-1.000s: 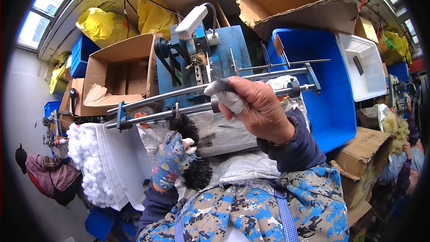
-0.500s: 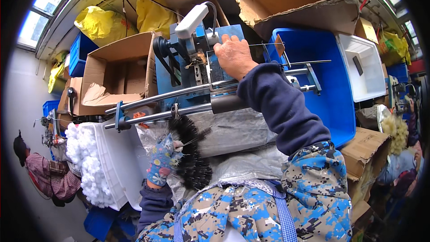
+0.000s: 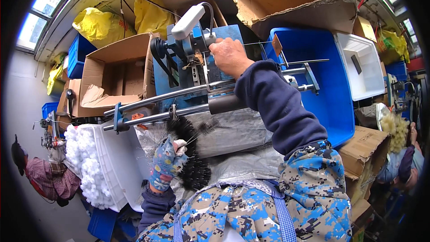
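Shows black bristle brushes [image 3: 195,170] just right of the curled, gloved left hand [image 3: 164,165], grip unclear; bare right hand [image 3: 229,56] bent over machine [image 3: 195,71], contents hidden. Probably light, springy, prickly; best pinched beside left hand.

A blue metal base plate [image 3: 234,31] carries a small machine [image 3: 198,47]. In front of it spreads a crinkled silvery sheet [image 3: 235,135], with black bristles [image 3: 193,171] over its left part.

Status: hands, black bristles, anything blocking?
Gloved left hand against black bristles. Right hand at blue machine, grip unclear. Right sleeve covers part of metal rails.
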{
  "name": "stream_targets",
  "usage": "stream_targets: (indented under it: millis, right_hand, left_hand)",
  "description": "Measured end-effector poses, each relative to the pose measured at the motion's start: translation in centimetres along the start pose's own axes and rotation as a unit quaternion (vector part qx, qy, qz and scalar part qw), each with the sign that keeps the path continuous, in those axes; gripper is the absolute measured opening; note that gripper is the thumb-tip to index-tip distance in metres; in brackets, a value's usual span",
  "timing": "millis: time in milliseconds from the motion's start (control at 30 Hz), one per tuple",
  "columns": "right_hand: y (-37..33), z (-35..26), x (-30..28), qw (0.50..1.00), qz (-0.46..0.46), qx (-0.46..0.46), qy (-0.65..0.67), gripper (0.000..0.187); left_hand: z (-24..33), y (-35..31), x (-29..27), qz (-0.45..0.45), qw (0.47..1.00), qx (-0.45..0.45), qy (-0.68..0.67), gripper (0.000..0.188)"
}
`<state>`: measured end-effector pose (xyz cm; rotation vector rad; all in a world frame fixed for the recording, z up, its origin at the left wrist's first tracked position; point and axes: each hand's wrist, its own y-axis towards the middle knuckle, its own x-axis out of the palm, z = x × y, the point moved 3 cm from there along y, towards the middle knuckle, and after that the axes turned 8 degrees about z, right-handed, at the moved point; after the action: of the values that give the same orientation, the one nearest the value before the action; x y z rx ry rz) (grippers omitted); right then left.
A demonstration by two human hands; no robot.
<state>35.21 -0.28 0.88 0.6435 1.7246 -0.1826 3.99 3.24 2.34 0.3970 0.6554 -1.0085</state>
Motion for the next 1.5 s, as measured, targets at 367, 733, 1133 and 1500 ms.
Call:
stream_targets:
  millis: [367,733,1133,1500]
  right_hand:
    - [-5.3,0.9,-2.8,0.995,0.094,0.000,-0.046,0.051]
    - [-5.3,-0.8,-1.9,0.999,0.035,0.034,0.014,0.059]
    - [-3.9,-3.2,-0.3,0.999,-0.026,-0.019,0.027,0.055]
    - [-2.9,3.6,-5.2,0.988,0.070,0.022,-0.139,0.019]
  left_hand:
    - [0.8,-0.8,-0.9,0.089,0.992,-0.026,-0.085,0.013]
    - [1.5,0.1,0.5,0.068,0.967,-0.094,-0.225,0.012]
    - [2.2,-0.1,-0.7,0.086,0.975,-0.065,-0.195,0.015]
    - [1.6,0.1,0.8,0.106,0.927,-0.140,-0.330,0.013]
